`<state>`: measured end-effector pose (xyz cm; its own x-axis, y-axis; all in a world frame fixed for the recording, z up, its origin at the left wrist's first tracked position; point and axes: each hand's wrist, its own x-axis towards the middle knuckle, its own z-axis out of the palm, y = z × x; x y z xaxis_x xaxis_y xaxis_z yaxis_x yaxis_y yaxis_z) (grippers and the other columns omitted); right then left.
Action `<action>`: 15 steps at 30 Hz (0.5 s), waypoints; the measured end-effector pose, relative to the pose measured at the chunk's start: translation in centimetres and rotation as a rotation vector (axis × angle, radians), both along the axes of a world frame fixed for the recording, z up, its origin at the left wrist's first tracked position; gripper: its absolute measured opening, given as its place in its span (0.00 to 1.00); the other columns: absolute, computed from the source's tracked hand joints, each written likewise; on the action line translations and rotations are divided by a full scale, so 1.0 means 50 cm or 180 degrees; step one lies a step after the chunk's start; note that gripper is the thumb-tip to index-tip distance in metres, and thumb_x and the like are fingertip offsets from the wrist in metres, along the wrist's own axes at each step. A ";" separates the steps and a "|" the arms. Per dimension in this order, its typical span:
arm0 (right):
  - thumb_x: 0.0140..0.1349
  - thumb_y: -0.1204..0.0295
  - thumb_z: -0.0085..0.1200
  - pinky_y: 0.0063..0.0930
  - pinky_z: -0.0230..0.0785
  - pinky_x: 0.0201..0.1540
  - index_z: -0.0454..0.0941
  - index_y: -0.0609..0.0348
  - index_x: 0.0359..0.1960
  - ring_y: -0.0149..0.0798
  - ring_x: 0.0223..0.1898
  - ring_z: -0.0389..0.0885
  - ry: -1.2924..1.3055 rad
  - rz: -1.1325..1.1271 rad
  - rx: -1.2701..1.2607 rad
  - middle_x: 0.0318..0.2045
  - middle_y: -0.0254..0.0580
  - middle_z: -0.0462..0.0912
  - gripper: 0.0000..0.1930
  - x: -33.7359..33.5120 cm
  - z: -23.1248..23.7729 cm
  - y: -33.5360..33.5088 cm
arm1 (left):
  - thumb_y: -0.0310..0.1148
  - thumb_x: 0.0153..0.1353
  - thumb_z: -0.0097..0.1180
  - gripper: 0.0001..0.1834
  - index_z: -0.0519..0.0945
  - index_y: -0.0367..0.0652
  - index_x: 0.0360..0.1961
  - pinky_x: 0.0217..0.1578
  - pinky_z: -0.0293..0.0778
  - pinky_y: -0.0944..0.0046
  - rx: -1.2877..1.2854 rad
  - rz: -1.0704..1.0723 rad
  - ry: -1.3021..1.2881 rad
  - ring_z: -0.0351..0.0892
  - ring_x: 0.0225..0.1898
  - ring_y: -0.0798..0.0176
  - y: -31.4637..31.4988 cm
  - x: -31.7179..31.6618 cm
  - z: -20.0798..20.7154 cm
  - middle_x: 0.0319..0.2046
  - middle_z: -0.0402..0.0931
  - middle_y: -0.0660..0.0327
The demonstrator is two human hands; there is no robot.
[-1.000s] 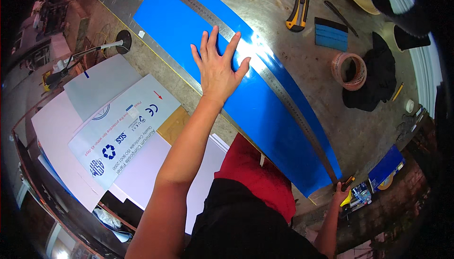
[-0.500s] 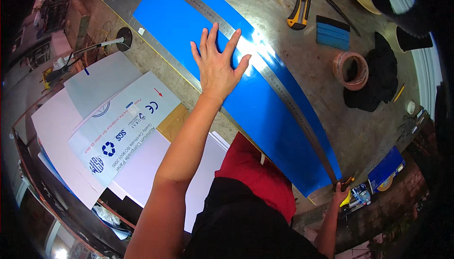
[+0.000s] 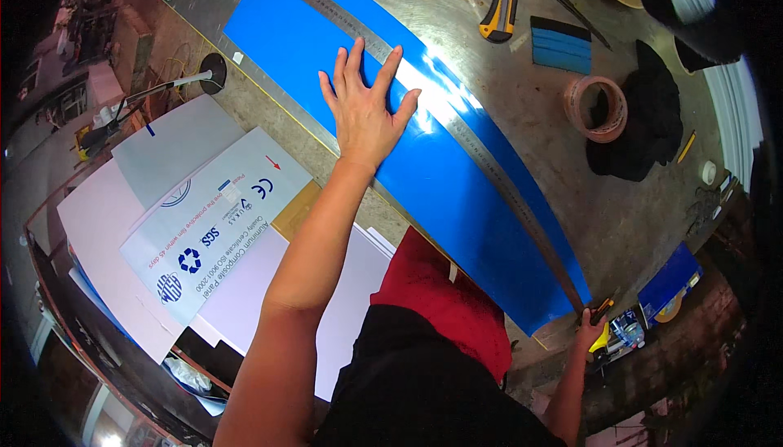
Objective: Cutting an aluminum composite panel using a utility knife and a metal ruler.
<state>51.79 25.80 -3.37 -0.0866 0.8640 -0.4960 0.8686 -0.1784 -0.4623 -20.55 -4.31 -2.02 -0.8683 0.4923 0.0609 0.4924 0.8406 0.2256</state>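
A long steel ruler (image 3: 481,152) lies lengthwise along a glossy blue sheet (image 3: 457,202) on the metal worktable. My left hand (image 3: 363,125) is open on top, its fingers spread, with the fingertips across the ruler and the palm over the sheet. At the near right end of both, my right hand (image 3: 588,331) is closed around a small orange-and-black utility knife (image 3: 602,311). Its blade is too small to make out, and the knife is beside the ruler's end.
Beyond the sheet lie a yellow-and-black utility knife (image 3: 499,6), a blue squeegee (image 3: 561,46), a thin black tool (image 3: 577,16), a tape roll (image 3: 595,109), a black cloth (image 3: 644,121) and a yellow pencil (image 3: 687,147). Large panels (image 3: 220,227) stand left of the table edge.
The view has shifted slightly, so the tabletop things appear a little further up and left. My left hand stays spread on the ruler, and my right hand still grips the utility knife.
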 end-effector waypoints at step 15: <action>0.67 0.69 0.70 0.27 0.69 0.42 0.76 0.60 0.48 0.28 0.37 0.73 0.0396 -0.0149 0.0218 0.36 0.28 0.76 0.16 -0.073 0.016 -0.031 | 0.58 0.64 0.64 0.35 0.74 0.72 0.72 0.76 0.37 0.28 0.0040 -0.0066 0.0102 0.51 0.79 0.38 -0.003 0.000 -0.013 0.77 0.56 0.48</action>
<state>48.14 24.23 -2.58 -0.1025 0.8999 -0.4238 0.7954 -0.1817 -0.5782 -20.54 -4.48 -2.67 -0.8554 0.5092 0.0949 0.5169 0.8274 0.2197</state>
